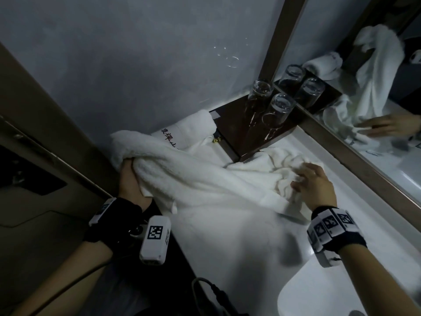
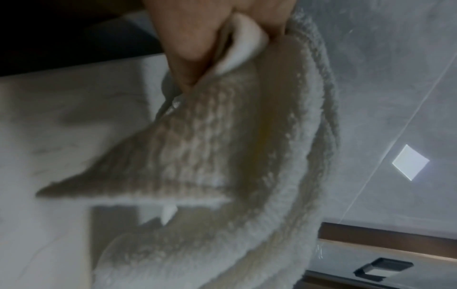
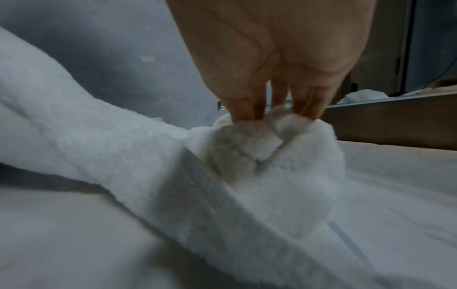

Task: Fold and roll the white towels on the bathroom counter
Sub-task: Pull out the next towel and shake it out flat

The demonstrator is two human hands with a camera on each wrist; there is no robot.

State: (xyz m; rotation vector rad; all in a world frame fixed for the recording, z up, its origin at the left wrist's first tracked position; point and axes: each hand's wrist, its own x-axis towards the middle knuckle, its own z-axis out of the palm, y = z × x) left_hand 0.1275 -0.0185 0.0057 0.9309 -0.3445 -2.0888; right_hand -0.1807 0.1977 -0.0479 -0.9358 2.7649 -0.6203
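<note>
A loose white towel stretches across the white counter between my two hands. My left hand grips one end and lifts it off the counter's left edge; the left wrist view shows thumb and fingers pinching the towel's hem. My right hand rests on the crumpled far end near the mirror, and the right wrist view shows its fingertips pinching a bunched fold of towel. A rolled white towel with dark lettering lies against the wall behind.
Two upturned glasses stand on a dark wooden tray at the back. The mirror runs along the right. The sink basin opens at the lower right. A dark cable lies at the counter's front edge.
</note>
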